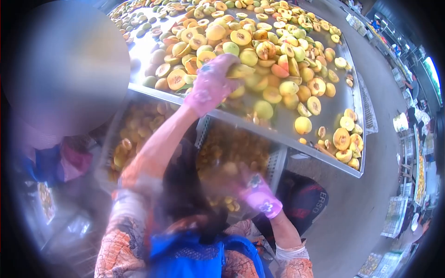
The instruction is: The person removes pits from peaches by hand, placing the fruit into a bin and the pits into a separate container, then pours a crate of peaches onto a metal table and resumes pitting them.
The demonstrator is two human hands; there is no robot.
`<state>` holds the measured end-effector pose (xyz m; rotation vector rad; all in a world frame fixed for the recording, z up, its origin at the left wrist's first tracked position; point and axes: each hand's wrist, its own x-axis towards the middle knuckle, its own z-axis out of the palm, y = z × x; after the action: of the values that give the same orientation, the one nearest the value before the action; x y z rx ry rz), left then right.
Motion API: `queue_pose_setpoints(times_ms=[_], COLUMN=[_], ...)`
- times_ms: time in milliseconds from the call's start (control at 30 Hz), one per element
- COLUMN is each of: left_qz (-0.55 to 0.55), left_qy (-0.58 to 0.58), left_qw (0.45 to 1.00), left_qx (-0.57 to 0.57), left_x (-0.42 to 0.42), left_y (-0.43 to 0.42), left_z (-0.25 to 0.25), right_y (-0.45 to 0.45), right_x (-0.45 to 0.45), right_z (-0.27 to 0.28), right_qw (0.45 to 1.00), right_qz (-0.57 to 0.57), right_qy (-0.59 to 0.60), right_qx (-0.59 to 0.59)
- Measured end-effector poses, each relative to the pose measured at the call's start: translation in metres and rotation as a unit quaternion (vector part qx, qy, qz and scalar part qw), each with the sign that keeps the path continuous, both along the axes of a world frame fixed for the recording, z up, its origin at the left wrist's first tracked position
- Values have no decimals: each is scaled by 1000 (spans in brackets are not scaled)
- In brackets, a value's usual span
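My left hand, in a pink glove, reaches over the near edge of the metal table. Its fingers curl around a yellow-green fruit beside the pile of whole and halved fruit. Lower down, my right hand, in a pink glove with flower prints, is over a crate of fruit pieces. Motion blur smears its fingertips, so whether they hold anything cannot be made out.
A second crate of fruit stands left of the middle one. Dark cloth with lettering is at the lower right. A blurred round shape fills the upper left. People and white crates line the far right.
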<state>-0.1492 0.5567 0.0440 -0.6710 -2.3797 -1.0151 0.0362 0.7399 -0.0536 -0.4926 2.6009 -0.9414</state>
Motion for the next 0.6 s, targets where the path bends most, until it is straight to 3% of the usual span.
queue_pose_setpoints(times_ms=[33, 67, 100, 133, 167, 200, 267, 333, 400, 467, 500, 533, 600], left_qz=[-1, -57, -108, -102, -161, -217, -211, -165, -115, -101, -71, -70, -108], left_qy=[0, -61, -123, -128, -159, -189, -222, -217, -235, -273, -275, -280, -289], left_qw=[1000, 987, 949, 950, 923, 890, 875, 812, 804, 699, 750, 749, 795], left_qx=[-3, 135, 270, 268, 311, 353, 376, 516, 534, 653, 597, 596, 522], left_x=[21, 43, 59, 70, 80, 90, 113, 124, 137, 144, 148, 150, 151], left_y=[1, 1, 0, -5, -10, -15, -18, -6, 8, 19, 19, 19, 20], left_z=[7, 13, 14, 13, 10, 9, 1, -8, -6, -7, -7, -9, -11], right_y=[1, 7, 15, 13, 5, 4, 0, -1, 0, -1, -1, 0, -4], right_x=[4, 3, 1, -1, 0, -2, -1, 3, 7, 9, 7, 6, 7], right_z=[6, 9, 11, 19, 29, 47, 66, 76, 67, 61, 54, 49, 52], right_qw=[991, 992, 969, 931, 987, 987, 949, 947, 983, 987, 963, 888, 890], right_qz=[0, 0, 49, 98, -81, -88, -180, -170, -68, -31, 25, 80, 72], right_qy=[98, 98, 206, 308, 138, 101, -99, -151, 11, 55, 261, 453, 450], right_qx=[87, 83, 129, 171, -11, -90, -238, -228, -172, -148, -69, 15, 18])
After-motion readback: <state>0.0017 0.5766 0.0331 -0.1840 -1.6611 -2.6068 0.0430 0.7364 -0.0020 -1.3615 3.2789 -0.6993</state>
